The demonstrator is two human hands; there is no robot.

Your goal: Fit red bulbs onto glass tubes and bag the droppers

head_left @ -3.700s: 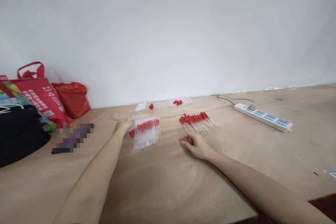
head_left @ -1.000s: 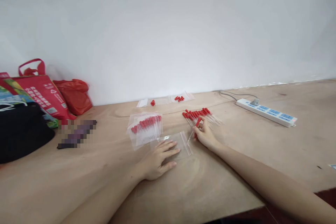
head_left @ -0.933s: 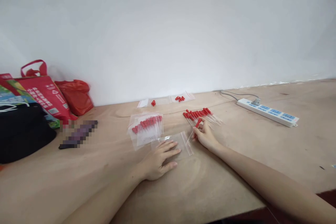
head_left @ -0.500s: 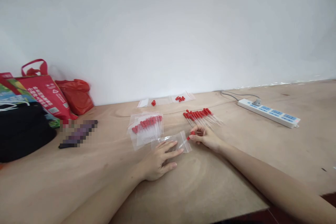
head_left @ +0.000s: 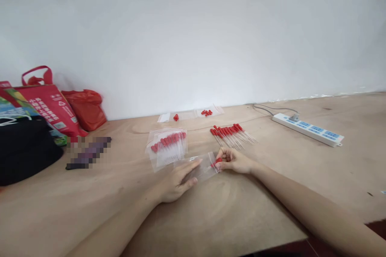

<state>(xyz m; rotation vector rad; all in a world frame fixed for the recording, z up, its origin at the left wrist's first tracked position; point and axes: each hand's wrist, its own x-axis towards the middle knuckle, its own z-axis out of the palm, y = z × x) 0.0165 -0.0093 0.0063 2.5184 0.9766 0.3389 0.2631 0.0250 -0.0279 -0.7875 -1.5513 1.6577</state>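
Observation:
My left hand point(head_left: 177, 182) rests on a clear zip-lock bag point(head_left: 205, 172), fingers stretched out and thumb apart. At the bag's right-hand mouth, my right hand point(head_left: 237, 162) pinches a dropper by its red rubber bulb point(head_left: 218, 161). The dropper's stem points left into the bag; its tip is hard to make out. Just beyond my right hand lies a row of loose droppers point(head_left: 230, 131), red bulbs pointing away and clear stems towards me. Beyond my left hand, several bagged droppers point(head_left: 170, 141) overlap in a stack.
Two clear bags with small red bulbs point(head_left: 206, 113) lie near the wall. A white power strip point(head_left: 307, 129) with a plugged-in cord sits at the right. Red bags point(head_left: 86, 108), a black cloth item point(head_left: 27, 148) and a blurred-out dark object point(head_left: 90, 154) are at the left.
My right hand has shifted slightly left and down, pushing the dropper further into the bag. My left hand has slid a little to the left, its fingers drawn closer together.

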